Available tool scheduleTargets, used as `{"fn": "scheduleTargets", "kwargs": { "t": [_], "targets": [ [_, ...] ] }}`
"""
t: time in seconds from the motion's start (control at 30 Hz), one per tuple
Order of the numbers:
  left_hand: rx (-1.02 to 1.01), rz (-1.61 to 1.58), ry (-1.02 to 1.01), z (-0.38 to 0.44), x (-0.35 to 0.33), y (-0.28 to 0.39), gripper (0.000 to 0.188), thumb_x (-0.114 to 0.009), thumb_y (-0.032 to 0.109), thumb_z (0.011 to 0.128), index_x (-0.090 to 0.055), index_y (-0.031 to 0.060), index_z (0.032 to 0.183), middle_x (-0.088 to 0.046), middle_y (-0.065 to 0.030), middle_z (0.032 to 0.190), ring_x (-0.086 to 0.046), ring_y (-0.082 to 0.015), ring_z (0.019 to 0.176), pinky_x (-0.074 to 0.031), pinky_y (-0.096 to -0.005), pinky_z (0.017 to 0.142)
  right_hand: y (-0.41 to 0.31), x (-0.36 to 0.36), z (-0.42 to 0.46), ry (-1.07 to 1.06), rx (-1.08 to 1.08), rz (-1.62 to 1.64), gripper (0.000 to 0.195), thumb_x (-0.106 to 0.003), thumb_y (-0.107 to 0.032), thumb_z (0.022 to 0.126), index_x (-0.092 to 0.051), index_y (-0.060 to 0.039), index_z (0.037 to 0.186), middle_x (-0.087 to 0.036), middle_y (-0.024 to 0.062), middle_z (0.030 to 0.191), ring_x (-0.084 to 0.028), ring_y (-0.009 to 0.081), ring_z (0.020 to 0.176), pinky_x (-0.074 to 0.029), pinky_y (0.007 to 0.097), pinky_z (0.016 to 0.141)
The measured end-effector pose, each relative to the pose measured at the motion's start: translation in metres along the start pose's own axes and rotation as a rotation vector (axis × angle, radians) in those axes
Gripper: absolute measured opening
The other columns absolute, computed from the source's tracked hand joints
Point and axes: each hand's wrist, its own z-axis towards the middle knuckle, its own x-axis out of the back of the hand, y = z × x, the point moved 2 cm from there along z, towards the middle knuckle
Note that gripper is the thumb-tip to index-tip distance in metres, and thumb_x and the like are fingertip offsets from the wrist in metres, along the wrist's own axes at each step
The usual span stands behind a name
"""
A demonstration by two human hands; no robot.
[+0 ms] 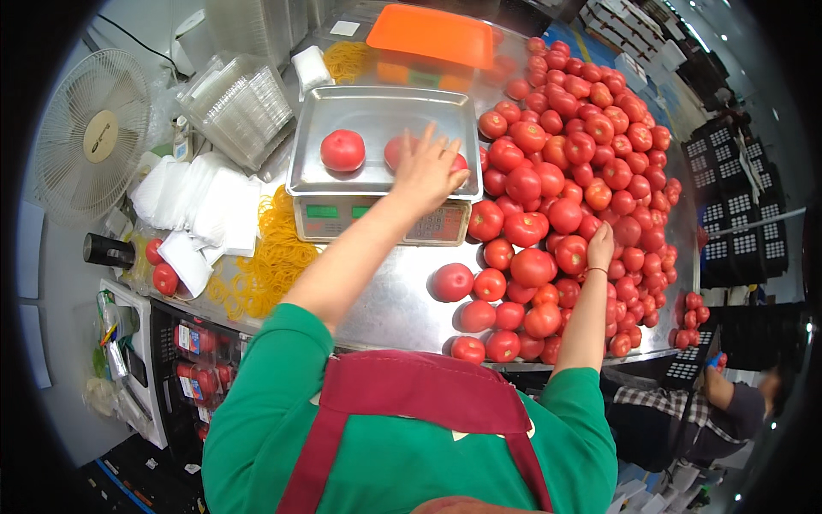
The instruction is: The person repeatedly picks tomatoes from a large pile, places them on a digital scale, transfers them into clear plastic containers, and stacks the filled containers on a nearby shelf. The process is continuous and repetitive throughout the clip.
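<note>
My left hand is over the steel pan of a digital scale, fingers spread and slightly blurred. Beneath it are a tomato and another tomato, both partly covered by the hand. A third tomato sits uncovered in the pan's left half. To the right, my right hand reaches into a large heap of tomatoes. It lies against the fruit beside one tomato; whether its fingers grip any is unclear.
Yellow rubber bands lie left of the scale, near white foam pads and stacked clear plastic trays. An orange-lidded box stands behind the pan. A fan is far left. At right, another person works near black crates.
</note>
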Motion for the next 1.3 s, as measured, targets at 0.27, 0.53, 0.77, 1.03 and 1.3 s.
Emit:
{"fn": "scheduleTargets", "kwargs": {
  "t": [0.27, 0.53, 0.77, 1.03, 1.3],
  "targets": [
    [0.216, 0.412, 0.403, -0.035, 0.139, -0.233, 0.046, -0.058, 0.025, 0.088, -0.052, 0.0025, 0.127, -0.052, -0.0215, 0.128, -0.043, -0.0386, 0.123, -0.033, -0.0473, 0.103, 0.005, -0.004, -0.008, 0.077, -0.035, 0.079, 0.048, -0.040, -0.032, 0.099, -0.052, 0.0071, 0.124, -0.055, 0.0237, 0.125, -0.052, 0.0331, 0.118, -0.040, 0.0354, 0.101],
    [0.667, -0.221, -0.247, -0.040, 0.179, -0.345, 0.048, -0.056, 0.037, 0.091, -0.061, -0.0020, 0.117, -0.066, -0.0179, 0.109, -0.060, -0.0263, 0.104, -0.042, -0.0340, 0.094, -0.006, -0.002, -0.005, 0.076, -0.059, -0.068, 0.048, -0.038, -0.033, 0.098, -0.054, 0.0050, 0.123, -0.057, 0.0247, 0.121, -0.054, 0.0362, 0.115, -0.042, 0.0374, 0.098],
    [0.673, -0.202, -0.113, -0.047, 0.169, -0.391, 0.038, -0.051, 0.034, 0.092, -0.067, 0.0019, 0.104, -0.069, -0.0127, 0.097, -0.063, -0.0226, 0.091, -0.045, -0.0339, 0.083, -0.008, -0.002, -0.008, 0.085, -0.076, -0.161, 0.047, -0.037, -0.034, 0.098, -0.055, 0.0031, 0.121, -0.059, 0.0252, 0.117, -0.056, 0.0380, 0.111, -0.044, 0.0394, 0.095],
    [0.158, 0.573, 0.414, -0.040, 0.160, -0.301, 0.043, -0.061, 0.032, 0.088, -0.055, 0.0112, 0.124, -0.058, -0.0118, 0.124, -0.051, -0.0314, 0.119, -0.033, -0.0428, 0.104, -0.016, -0.003, -0.009, 0.045, -0.029, -0.057, 0.058, -0.060, -0.043, 0.087, -0.051, -0.0018, 0.127, -0.058, 0.0243, 0.120, -0.055, 0.0357, 0.114, -0.043, 0.0389, 0.096],
    [0.131, -0.078, 0.071, -0.057, 0.067, -0.137, 0.074, -0.074, 0.023, 0.076, -0.039, 0.0112, 0.139, -0.033, -0.0234, 0.142, -0.037, -0.0404, 0.128, -0.032, -0.0438, 0.106, -0.136, 0.006, -0.020, 0.264, 0.099, 0.175, 0.065, -0.077, -0.031, 0.067, -0.055, 0.0012, 0.118, -0.057, 0.0229, 0.117, -0.055, 0.0338, 0.112, -0.043, 0.0390, 0.097]
  ]
}}
